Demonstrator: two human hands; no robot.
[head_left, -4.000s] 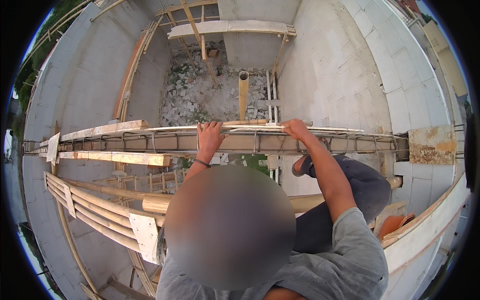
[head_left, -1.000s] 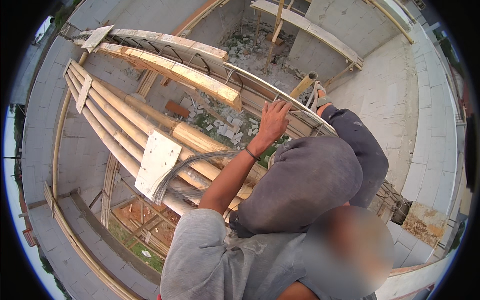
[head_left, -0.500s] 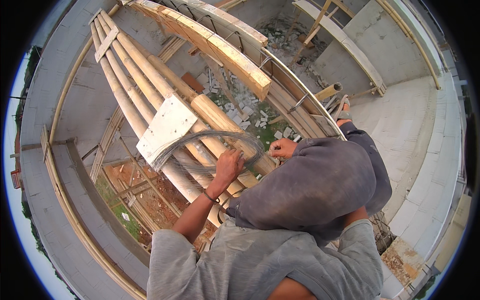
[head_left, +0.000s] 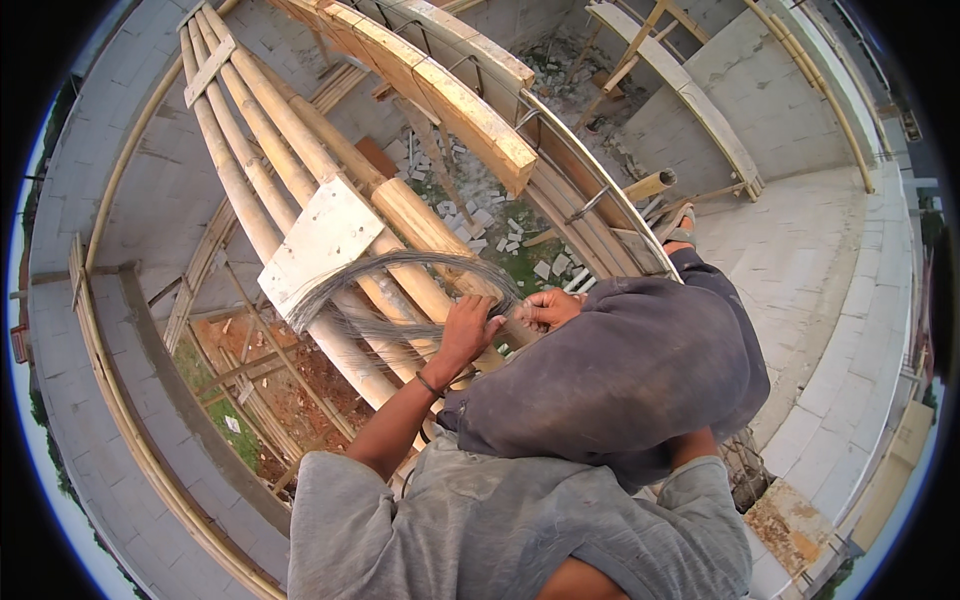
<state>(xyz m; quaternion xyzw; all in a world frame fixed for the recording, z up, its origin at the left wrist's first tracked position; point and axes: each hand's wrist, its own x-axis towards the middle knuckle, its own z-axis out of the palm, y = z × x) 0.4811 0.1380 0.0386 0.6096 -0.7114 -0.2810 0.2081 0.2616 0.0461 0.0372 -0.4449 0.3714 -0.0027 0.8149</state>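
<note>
A loose coil of thin grey wire [head_left: 400, 258] lies across the bamboo poles [head_left: 405, 290] and a pale board [head_left: 322, 232] fixed over them. My left hand [head_left: 468, 328] is closed on the near right part of the coil, knuckles up. Right beside it, my right hand [head_left: 550, 308] pinches wire at the coil's right end; the fingertips are close to those of the left. My bent knee [head_left: 630, 370], in dark trousers, partly covers the right wrist and forearm.
A curved timber form [head_left: 440, 90] with steel bars [head_left: 590, 205] runs along the far right side. Below the poles are white rubble [head_left: 490, 220] and red soil [head_left: 270, 345], a drop beneath me. Grey block walls [head_left: 800, 250] stand around; bamboo rails [head_left: 130, 430] follow the left wall.
My right hand has moved slightly left, up against the coil and nearer my left hand. The left hand has shifted a little, and the whole view has moved slightly.
</note>
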